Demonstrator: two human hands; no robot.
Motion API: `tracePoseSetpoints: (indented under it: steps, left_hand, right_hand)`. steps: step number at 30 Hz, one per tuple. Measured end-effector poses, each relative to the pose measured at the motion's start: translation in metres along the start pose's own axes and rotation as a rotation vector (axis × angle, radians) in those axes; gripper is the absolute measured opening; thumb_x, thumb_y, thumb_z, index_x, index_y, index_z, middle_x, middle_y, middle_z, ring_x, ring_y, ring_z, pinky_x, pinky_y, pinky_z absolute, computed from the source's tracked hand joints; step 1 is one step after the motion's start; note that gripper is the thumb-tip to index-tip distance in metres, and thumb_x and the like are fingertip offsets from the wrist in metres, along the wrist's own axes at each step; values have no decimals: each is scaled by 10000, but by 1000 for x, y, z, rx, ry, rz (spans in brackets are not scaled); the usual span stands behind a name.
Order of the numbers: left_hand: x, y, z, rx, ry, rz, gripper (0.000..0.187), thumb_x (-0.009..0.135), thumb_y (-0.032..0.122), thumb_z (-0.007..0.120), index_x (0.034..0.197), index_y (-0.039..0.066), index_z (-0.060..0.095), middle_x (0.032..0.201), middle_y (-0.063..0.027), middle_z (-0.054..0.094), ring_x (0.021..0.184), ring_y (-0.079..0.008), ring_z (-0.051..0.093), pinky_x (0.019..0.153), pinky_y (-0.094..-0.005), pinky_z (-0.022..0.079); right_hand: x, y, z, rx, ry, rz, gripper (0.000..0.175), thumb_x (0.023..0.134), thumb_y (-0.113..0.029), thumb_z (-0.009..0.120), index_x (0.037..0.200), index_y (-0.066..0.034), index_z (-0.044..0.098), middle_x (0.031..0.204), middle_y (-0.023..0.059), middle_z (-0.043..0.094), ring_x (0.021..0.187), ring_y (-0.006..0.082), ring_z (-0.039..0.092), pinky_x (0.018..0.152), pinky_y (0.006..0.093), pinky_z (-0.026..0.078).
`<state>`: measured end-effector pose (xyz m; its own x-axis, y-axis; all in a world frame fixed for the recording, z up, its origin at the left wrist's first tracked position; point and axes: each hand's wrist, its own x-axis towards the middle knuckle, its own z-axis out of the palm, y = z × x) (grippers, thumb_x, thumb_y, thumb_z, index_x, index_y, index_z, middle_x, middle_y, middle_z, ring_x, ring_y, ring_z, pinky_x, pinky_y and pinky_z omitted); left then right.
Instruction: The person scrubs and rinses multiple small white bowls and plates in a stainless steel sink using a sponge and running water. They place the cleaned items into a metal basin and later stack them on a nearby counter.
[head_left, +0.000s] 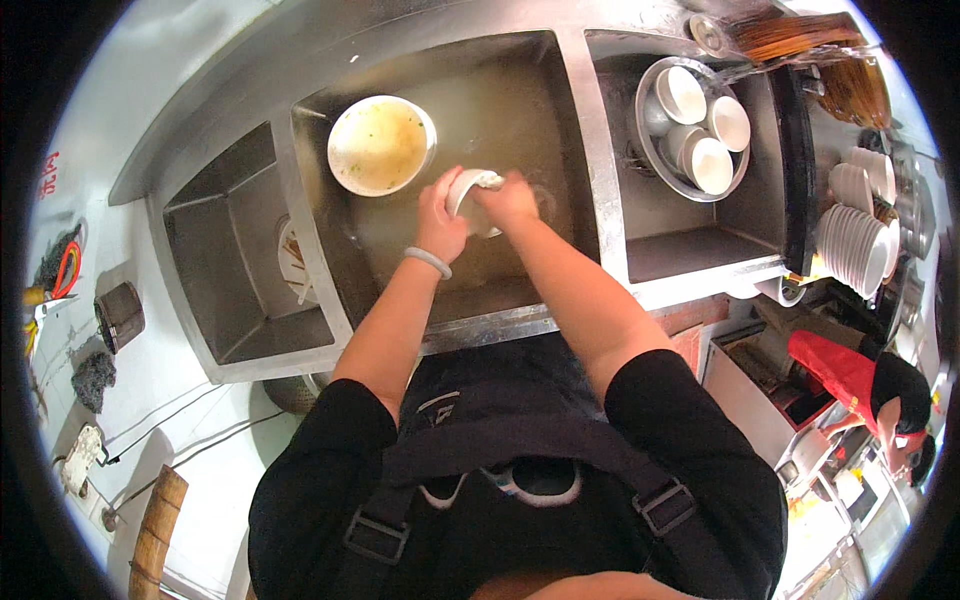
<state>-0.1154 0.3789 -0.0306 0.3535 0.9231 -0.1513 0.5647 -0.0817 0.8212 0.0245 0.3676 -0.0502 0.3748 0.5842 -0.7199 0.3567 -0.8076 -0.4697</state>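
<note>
Over the middle basin of a steel sink (585, 150), my left hand (441, 214) grips the rim of a white bowl (463, 189). My right hand (510, 201) presses a whitish cloth or scrubber (491, 181) to the same bowl; what exactly it is cannot be made out. Murky water (480, 112) stands in this basin. A large white bowl of yellowish liquid with green bits (381, 146) sits in it, up and left of my hands.
In the right basin, several white bowls (711, 165) lie in a round metal basin (643, 112). The left basin holds a white dish with wooden chopsticks (291, 259). Stacked white bowls (851, 251) stand at the far right. A person in a red apron (836, 367) is at the lower right.
</note>
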Motion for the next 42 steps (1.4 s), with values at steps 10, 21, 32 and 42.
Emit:
tracePoseSetpoints:
  steps: [10,21,32,42]
  left_hand:
    - [20,-9,-1,-586,-169,-581,493,927,323,631,1284,-4,537,1206,-143,583,1008,-278,604,899,-494,481]
    - [-7,-145,73,856,-1033,-147,316,921,205,597,1191,50,653,1176,-187,656,1082,-324,639,923,-432,512]
    - [-10,0,36,-1074,-325,-437,199,1030,258,477,1149,102,506,1173,-54,606,1030,-191,605,874,-356,503]
    - [50,-13,59,-1322,-294,-686,564,1014,434,461,1444,95,325,1418,-158,418,1232,-347,517,982,-478,470]
  right_hand:
    - [-44,38,-11,-444,413,-896,283,715,-226,765,949,-96,675,1012,129,654,1048,333,593,933,466,436]
    - [-43,69,-38,-50,59,-360,330,837,-257,696,1010,19,646,946,262,666,951,434,629,834,465,497]
    - [-63,45,-29,-13,-178,-376,229,834,-206,646,933,-1,666,915,237,677,860,390,662,763,447,521]
    - [-65,62,-176,966,-82,-653,225,904,-83,640,1114,-4,622,1018,10,661,949,114,585,892,305,478]
